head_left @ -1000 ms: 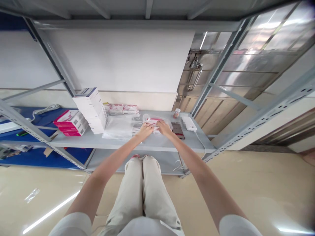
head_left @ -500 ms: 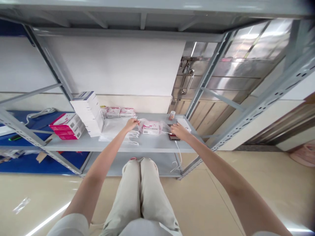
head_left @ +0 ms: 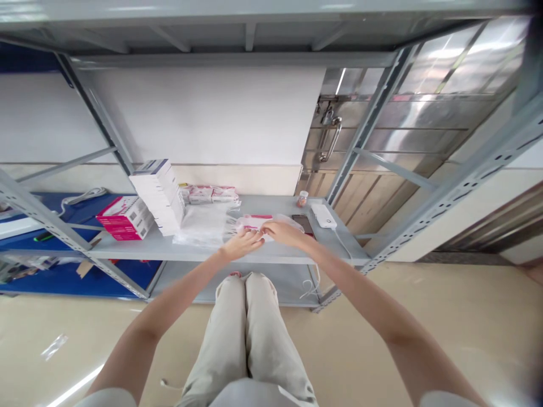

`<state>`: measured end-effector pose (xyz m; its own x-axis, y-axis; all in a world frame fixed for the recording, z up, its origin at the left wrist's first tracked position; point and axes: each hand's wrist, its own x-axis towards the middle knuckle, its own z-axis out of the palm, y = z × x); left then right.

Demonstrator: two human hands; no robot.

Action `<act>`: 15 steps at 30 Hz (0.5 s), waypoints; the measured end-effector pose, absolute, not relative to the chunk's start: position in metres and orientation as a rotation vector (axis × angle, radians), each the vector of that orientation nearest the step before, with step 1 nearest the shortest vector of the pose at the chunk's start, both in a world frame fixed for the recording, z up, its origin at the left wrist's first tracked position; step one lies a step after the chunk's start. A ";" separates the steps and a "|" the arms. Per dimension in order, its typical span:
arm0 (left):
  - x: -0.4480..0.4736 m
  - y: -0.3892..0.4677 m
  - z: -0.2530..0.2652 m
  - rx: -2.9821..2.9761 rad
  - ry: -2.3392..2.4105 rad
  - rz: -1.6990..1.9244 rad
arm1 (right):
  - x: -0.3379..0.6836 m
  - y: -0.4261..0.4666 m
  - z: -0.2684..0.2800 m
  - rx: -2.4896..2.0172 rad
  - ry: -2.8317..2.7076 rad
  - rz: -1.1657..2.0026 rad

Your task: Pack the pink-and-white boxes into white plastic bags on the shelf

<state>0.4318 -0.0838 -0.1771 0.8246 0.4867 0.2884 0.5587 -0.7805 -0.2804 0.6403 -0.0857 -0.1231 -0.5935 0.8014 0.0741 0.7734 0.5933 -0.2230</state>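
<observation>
Beige trousers (head_left: 250, 333) fill the near field; the person stands facing a grey metal shelf (head_left: 271, 251), both bare arms extended forward.

The left hand (head_left: 241, 244) lies flat, fingers extended and loosely spread, pressing on the near edge of a clear plastic bag (head_left: 271, 225) that lies on the shelf. The right hand (head_left: 280, 232) meets it from the right, fingers curled down onto the same bag; whether it pinches the film or only presses on it cannot be determined. A small pink-and-white box (head_left: 253, 223) shows through the bag, just beyond the fingertips.

Judged from this posture, the step is handling the bagged box. One hand should anchor the film while the other works the opening, since thin plastic slides readily on painted metal.

A stack of flat clear bags (head_left: 203, 226) lies just left of the hands. A dark phone (head_left: 302, 221) lies just right of them, a white power bank (head_left: 323, 215) beyond it, and a small bottle (head_left: 302, 198) farther back.

To the left stand white cartons (head_left: 159, 195) and pink boxes (head_left: 125, 217); packets (head_left: 210, 194) lie against the wall.
</observation>
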 end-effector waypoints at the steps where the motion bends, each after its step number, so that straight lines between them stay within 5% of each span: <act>1: 0.437 -0.083 -0.183 -2.651 -0.721 -0.185 | 0.628 -0.077 -0.131 -1.382 -2.671 0.284; 15: 0.437 -0.061 -0.202 -2.655 -0.891 0.072 | 0.613 -0.002 -0.163 -1.793 -2.827 0.167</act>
